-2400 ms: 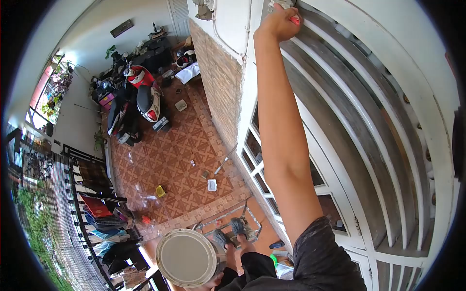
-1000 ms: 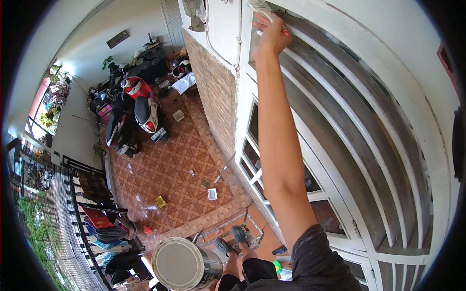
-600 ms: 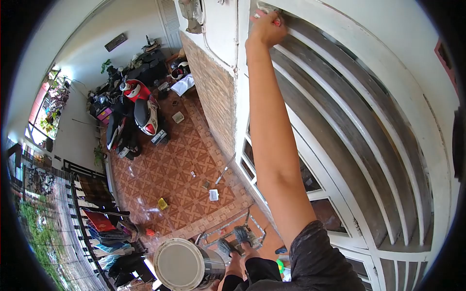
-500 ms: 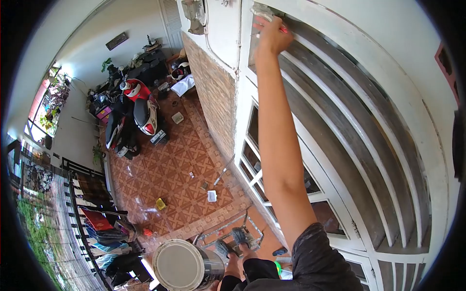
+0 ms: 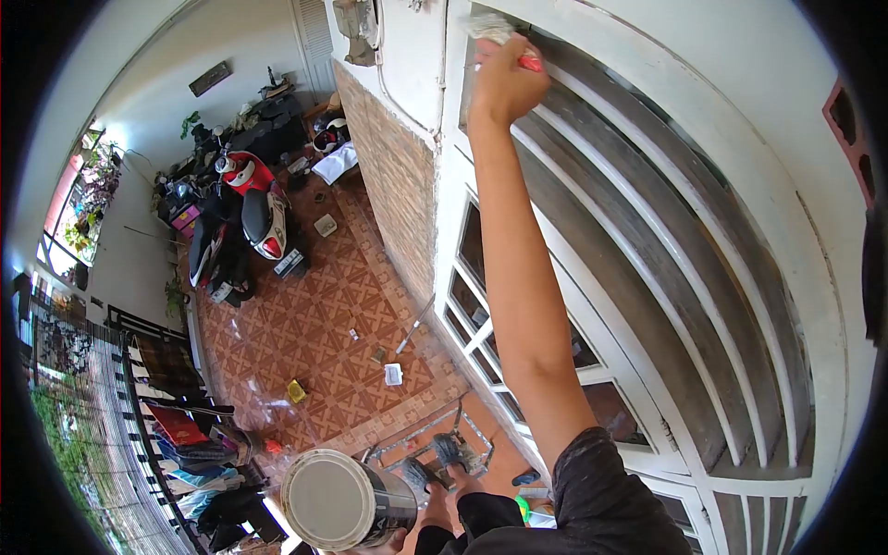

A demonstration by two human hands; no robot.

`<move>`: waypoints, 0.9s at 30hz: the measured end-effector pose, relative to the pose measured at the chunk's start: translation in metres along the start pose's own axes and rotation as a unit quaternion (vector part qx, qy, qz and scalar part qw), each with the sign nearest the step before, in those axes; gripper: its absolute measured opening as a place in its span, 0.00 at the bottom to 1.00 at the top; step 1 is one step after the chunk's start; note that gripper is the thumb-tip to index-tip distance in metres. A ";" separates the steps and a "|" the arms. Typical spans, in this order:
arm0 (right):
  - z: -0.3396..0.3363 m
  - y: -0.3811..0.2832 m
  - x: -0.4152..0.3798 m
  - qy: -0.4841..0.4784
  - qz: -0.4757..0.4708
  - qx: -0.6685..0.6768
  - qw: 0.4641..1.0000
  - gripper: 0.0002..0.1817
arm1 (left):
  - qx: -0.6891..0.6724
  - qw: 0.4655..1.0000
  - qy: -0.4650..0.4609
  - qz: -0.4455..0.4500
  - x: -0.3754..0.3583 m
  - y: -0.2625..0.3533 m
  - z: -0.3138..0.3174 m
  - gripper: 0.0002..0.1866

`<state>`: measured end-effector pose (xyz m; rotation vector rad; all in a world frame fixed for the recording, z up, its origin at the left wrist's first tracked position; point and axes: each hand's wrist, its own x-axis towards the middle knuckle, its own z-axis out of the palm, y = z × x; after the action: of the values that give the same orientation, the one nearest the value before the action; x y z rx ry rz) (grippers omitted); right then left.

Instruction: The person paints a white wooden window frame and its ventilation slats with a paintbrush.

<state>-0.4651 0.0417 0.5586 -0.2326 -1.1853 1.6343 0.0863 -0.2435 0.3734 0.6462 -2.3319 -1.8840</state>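
Observation:
My right hand is raised high and closed around a paintbrush with a red handle and pale bristles. The bristles are at the top corner of the white window frame, beside the curved white bars. Low in the view, a paint bucket with a pale top and a dark, printed side is held close to my body. My left hand grips it from below, with only some fingers showing at the bottom edge.
My feet are on a metal-framed platform above the tiled floor. On the tiles lie a white tub, a yellow item and a long-handled pole. Motorbikes stand farther back; clothes hang at left.
The right hand and paintbrush have shifted slightly left and down, and more of the bristles shows. The whole view has moved a little; the bucket remains held.

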 end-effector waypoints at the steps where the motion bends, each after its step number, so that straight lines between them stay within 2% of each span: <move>1: -0.002 0.002 0.005 0.038 -0.037 -0.058 0.997 0.15 | -0.014 1.000 0.001 0.001 0.000 0.004 0.002 0.51; 5: -0.010 0.003 0.019 0.122 -0.194 -0.264 0.937 0.14 | -0.060 0.998 -0.016 0.002 0.002 0.018 0.007 0.50; 7: -0.009 -0.004 0.029 0.084 -0.081 -0.181 0.977 0.15 | -0.081 0.997 -0.005 0.014 0.001 0.010 0.008 0.50; 9: -0.009 -0.010 0.038 0.044 0.033 -0.101 0.993 0.16 | -0.074 0.997 0.002 0.010 0.000 0.003 0.005 0.50; 16: -0.004 -0.005 0.024 -0.029 -0.043 0.028 0.998 0.17 | -0.067 0.998 0.006 -0.001 0.000 -0.002 -0.001 0.52; 17: -0.004 0.004 0.023 -0.033 -0.105 -0.027 0.994 0.15 | -0.068 0.998 0.006 -0.003 -0.001 -0.003 -0.002 0.52; 19: -0.005 0.016 0.020 -0.041 -0.227 -0.136 0.964 0.12 | -0.070 0.998 0.005 -0.003 -0.002 -0.005 -0.003 0.53; 20: -0.010 0.017 0.016 -0.014 -0.353 -0.279 0.893 0.09 | -0.070 0.998 0.004 -0.004 -0.003 -0.006 -0.005 0.53; 23: -0.021 0.012 -0.001 -0.099 -0.446 -0.397 0.796 0.08 | -0.075 0.997 0.001 -0.009 -0.005 -0.012 -0.006 0.53; 27: -0.029 0.018 -0.001 -0.166 -0.495 -0.414 0.746 0.07 | -0.060 0.998 -0.022 -0.018 -0.009 -0.028 -0.010 0.54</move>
<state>-0.4568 0.0583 0.5301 0.1580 -1.8198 0.1381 0.1057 -0.2541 0.3512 0.6443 -2.2251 -2.0543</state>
